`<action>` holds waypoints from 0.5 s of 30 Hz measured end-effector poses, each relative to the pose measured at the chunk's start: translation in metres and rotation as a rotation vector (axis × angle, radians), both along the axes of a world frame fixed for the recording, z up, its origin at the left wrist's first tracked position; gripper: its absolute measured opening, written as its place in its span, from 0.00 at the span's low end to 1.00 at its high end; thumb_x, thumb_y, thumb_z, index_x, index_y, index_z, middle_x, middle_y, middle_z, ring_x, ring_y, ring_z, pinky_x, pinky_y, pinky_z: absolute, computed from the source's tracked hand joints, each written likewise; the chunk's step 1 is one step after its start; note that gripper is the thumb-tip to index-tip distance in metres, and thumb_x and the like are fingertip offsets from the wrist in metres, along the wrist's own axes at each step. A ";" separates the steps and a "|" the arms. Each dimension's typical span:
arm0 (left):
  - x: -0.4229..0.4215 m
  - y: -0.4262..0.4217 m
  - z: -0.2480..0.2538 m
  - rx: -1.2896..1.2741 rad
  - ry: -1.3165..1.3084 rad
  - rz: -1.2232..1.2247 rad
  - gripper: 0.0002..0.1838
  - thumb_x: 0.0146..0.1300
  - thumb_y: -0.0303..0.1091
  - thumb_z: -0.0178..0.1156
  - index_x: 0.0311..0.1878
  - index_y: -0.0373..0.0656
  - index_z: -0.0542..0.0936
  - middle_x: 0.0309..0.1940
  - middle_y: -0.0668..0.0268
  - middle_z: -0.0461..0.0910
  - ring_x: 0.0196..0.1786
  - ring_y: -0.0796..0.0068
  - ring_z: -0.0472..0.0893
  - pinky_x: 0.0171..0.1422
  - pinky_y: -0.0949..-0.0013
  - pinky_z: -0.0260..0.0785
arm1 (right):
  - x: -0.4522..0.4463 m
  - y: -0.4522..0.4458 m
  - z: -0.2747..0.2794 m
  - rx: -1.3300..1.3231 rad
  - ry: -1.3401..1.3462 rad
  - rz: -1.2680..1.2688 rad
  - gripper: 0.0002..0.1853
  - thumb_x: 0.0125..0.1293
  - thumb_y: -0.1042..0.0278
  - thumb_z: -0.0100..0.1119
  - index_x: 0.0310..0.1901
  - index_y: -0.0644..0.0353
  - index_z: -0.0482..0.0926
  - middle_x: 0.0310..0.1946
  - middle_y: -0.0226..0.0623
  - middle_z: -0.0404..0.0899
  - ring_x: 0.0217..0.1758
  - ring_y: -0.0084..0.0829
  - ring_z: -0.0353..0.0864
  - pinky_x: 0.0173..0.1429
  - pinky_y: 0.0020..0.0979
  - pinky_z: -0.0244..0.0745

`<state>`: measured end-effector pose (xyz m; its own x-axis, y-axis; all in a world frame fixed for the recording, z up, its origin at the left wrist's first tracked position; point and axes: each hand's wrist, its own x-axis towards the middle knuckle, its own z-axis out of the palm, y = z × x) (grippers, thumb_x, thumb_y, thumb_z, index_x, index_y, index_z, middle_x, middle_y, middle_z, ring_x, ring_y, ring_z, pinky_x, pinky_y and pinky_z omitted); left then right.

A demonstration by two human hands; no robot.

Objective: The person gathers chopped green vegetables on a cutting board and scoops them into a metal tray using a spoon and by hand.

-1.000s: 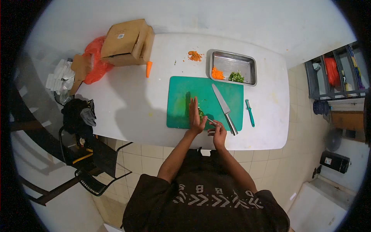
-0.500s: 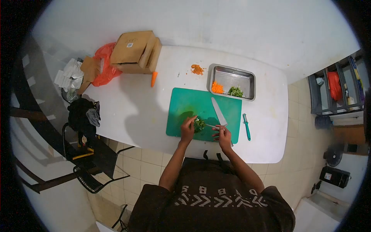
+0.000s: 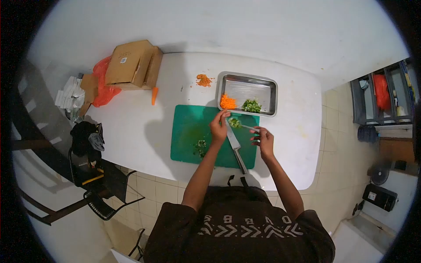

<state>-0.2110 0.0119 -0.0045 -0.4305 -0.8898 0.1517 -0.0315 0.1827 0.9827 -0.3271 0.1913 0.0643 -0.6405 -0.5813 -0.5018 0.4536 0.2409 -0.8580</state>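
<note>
My right hand (image 3: 265, 141) grips the handle of a spoon (image 3: 249, 127) that carries chopped greens (image 3: 235, 122). Beside the spoon's bowl is my left hand (image 3: 218, 127), its fingers stretched and slightly curved, with nothing seen in them. Both are over the far part of a green cutting board (image 3: 184, 131). A knife (image 3: 233, 139) lies on the board between my forearms, its handle past the near edge. More chopped greens (image 3: 201, 148) are on the board's left part. Just beyond the board stands a metal tray (image 3: 250, 81) holding diced carrot (image 3: 228, 102) and chopped greens (image 3: 251, 105).
Orange peelings (image 3: 203, 80) lie on the white table (image 3: 289, 131), left of the tray. A carrot piece (image 3: 155, 96) sits by cardboard boxes (image 3: 131, 65) and a red plastic bag (image 3: 101, 83). A black chair (image 3: 115, 182) stands at the left.
Both hands have moved away from my body toward the tray, the spoon lifting greens off the board's pile. A smaller pile stays behind. The view has shifted, and the teal peeler is out of sight.
</note>
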 end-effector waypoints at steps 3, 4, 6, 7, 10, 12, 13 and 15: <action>-0.046 -0.005 0.021 -0.038 -0.038 -0.079 0.14 0.78 0.29 0.56 0.61 0.38 0.82 0.52 0.57 0.88 0.51 0.63 0.87 0.54 0.65 0.79 | -0.037 0.000 -0.002 -0.042 0.034 -0.054 0.21 0.84 0.57 0.40 0.59 0.66 0.77 0.46 0.43 0.87 0.34 0.28 0.84 0.34 0.30 0.81; -0.058 -0.005 0.025 -0.079 -0.091 -0.109 0.14 0.77 0.29 0.57 0.61 0.39 0.82 0.54 0.56 0.87 0.52 0.62 0.87 0.54 0.64 0.79 | -0.049 0.001 -0.004 -0.057 0.056 -0.062 0.22 0.84 0.56 0.41 0.60 0.65 0.77 0.48 0.42 0.87 0.35 0.28 0.84 0.35 0.29 0.82; -0.079 -0.007 0.026 -0.132 -0.199 -0.165 0.18 0.71 0.28 0.63 0.62 0.43 0.81 0.59 0.54 0.83 0.60 0.53 0.81 0.66 0.57 0.72 | -0.067 -0.001 -0.010 -0.067 0.092 -0.071 0.22 0.84 0.55 0.41 0.63 0.65 0.75 0.50 0.42 0.87 0.37 0.26 0.84 0.37 0.28 0.81; -0.086 -0.007 0.023 -0.134 -0.204 -0.169 0.18 0.71 0.28 0.63 0.62 0.43 0.81 0.59 0.54 0.83 0.60 0.53 0.81 0.66 0.57 0.72 | -0.071 -0.001 -0.013 -0.068 0.087 -0.075 0.22 0.84 0.55 0.41 0.63 0.65 0.75 0.50 0.42 0.87 0.37 0.26 0.84 0.37 0.28 0.81; -0.102 -0.008 0.012 -0.439 -0.259 -0.192 0.19 0.68 0.28 0.64 0.62 0.43 0.81 0.58 0.56 0.83 0.63 0.50 0.79 0.66 0.53 0.72 | -0.079 -0.002 -0.028 -0.106 0.313 -0.035 0.21 0.85 0.58 0.40 0.64 0.65 0.75 0.54 0.42 0.86 0.40 0.26 0.84 0.37 0.27 0.80; -0.107 -0.009 0.006 -0.438 -0.376 -0.256 0.21 0.66 0.31 0.66 0.62 0.45 0.81 0.59 0.59 0.83 0.68 0.48 0.75 0.73 0.48 0.66 | -0.077 0.003 -0.037 -0.078 0.397 -0.015 0.21 0.85 0.60 0.40 0.64 0.65 0.75 0.54 0.42 0.86 0.40 0.26 0.85 0.37 0.26 0.79; -0.108 -0.008 0.005 -0.442 -0.381 -0.261 0.21 0.66 0.31 0.66 0.62 0.45 0.81 0.59 0.59 0.83 0.68 0.48 0.75 0.73 0.48 0.66 | -0.074 0.006 -0.041 -0.048 0.483 0.012 0.20 0.85 0.61 0.40 0.64 0.65 0.75 0.55 0.41 0.85 0.41 0.26 0.85 0.38 0.26 0.79; -0.107 -0.004 0.005 -0.518 -0.440 -0.285 0.24 0.63 0.38 0.71 0.62 0.46 0.82 0.62 0.62 0.80 0.70 0.49 0.72 0.74 0.46 0.64 | -0.069 0.010 -0.052 -0.020 0.504 0.017 0.21 0.85 0.62 0.40 0.66 0.63 0.76 0.56 0.41 0.85 0.42 0.25 0.85 0.38 0.26 0.78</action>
<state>-0.3179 0.0075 0.0003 -0.7524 -0.5954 0.2820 -0.2849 0.6800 0.6756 -0.3958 0.2014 0.0124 -0.7906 -0.6001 -0.1216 -0.0219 0.2262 -0.9738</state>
